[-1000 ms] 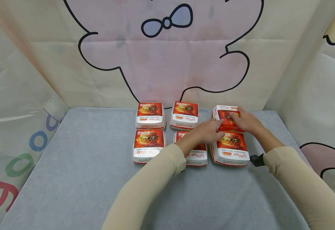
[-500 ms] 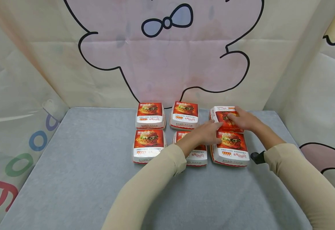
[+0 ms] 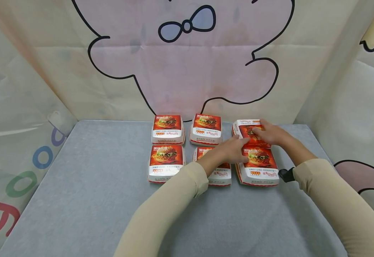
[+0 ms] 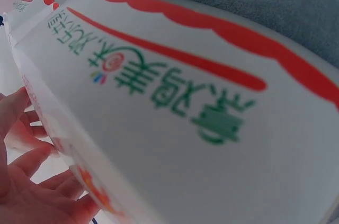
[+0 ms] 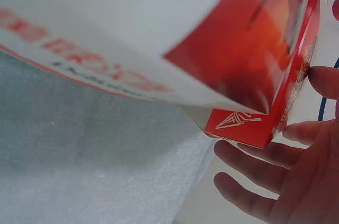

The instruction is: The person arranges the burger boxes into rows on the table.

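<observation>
At the right end of two rows of burger boxes, my right hand (image 3: 271, 135) grips the back right burger box (image 3: 246, 130), thumb on its red lid and fingers along its right side. In the right wrist view these fingers (image 5: 254, 166) lie against the box's red end (image 5: 238, 128). My left hand (image 3: 228, 151) reaches in from the left with fairly straight fingers, its tips at the left edges of this box and the front right burger box (image 3: 259, 175). A white box wall with green lettering (image 4: 159, 91) fills the left wrist view.
Two burger boxes stand at the left, one at the back (image 3: 167, 134) and one in front (image 3: 164, 171). In the middle column are a back box (image 3: 206, 132) and a front box (image 3: 220, 175), partly under my left arm. A grey cloth covers the table (image 3: 84, 178); printed curtains (image 3: 187, 71) surround it.
The back right burger box has slid a little left and nearer, with my right hand moving along. The front right box has shifted very slightly to the right. My left hand has hardly moved.
</observation>
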